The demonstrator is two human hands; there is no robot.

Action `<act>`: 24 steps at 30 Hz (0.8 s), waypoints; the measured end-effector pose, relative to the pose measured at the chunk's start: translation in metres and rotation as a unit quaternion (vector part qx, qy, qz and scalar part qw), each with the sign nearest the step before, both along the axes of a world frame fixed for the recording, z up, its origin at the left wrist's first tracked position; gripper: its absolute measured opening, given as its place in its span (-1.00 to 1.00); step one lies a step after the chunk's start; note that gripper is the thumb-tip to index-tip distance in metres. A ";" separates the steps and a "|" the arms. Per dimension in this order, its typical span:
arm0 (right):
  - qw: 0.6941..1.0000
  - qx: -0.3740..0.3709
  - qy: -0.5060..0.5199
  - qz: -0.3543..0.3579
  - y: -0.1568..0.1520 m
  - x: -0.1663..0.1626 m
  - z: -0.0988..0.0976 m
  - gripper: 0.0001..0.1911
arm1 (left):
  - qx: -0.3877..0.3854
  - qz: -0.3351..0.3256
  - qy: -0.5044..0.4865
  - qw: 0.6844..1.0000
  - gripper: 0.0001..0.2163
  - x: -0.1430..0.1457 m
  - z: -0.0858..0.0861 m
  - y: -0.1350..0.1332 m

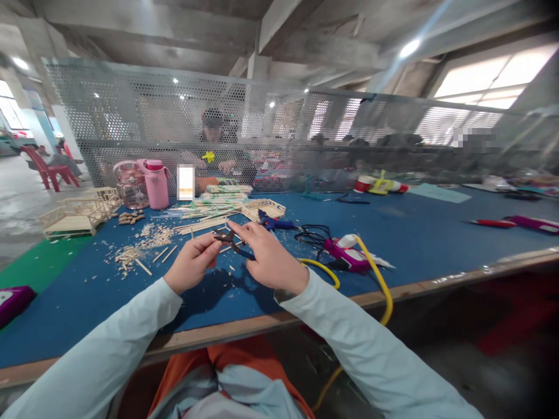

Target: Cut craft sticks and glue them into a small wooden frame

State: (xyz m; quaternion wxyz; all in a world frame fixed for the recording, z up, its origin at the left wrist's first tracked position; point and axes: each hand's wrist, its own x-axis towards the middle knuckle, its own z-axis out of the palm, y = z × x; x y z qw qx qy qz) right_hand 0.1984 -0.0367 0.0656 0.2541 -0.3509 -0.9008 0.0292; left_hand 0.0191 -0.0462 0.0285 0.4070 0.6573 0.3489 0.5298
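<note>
My right hand (271,256) is closed around a pair of cutting pliers (238,249) with dark blue handles. The dark jaws point left, toward the fingertips of my left hand (194,262). Those fingers pinch together at the jaws on what looks like a thin wooden stick, mostly hidden by fingers and tool. Just beyond both hands lie long thin wooden sticks (205,224). Short cut pieces (170,254) and pale crumbs and shells (152,237) are scattered to the left. A blue glue gun (275,221) rests behind my right hand.
Wooden stick models (72,216) stand at the left, near peanuts (130,217) and a pink bottle (156,185). Wrapped stick bundles (222,198) lie behind. At right are a purple device (347,254) and yellow cord (379,273). A perforated screen (170,105) closes the table's back; a person sits beyond.
</note>
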 end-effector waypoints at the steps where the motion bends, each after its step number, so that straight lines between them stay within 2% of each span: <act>1: 1.000 0.002 0.000 -0.002 0.000 0.000 0.000 -0.23 | 0.003 -0.001 0.002 1.000 -0.69 0.000 0.000 0.000; 8: 0.999 0.039 0.026 -0.003 0.003 -0.002 -0.006 -0.29 | 0.026 -0.008 0.016 1.000 -0.69 0.001 -0.001 0.001; 12: 0.997 0.058 0.053 -0.011 0.008 -0.005 -0.010 -0.42 | 0.039 0.017 0.052 0.998 -0.70 0.001 -0.001 0.001; 18: 0.999 0.027 0.036 0.013 0.012 -0.004 -0.011 -0.53 | 0.054 0.027 0.106 0.993 -0.70 0.001 0.000 -0.001; 24: 1.000 0.012 -0.005 -0.016 0.011 0.000 -0.010 -0.57 | 0.074 0.054 0.171 0.981 -0.71 0.002 0.000 -0.005</act>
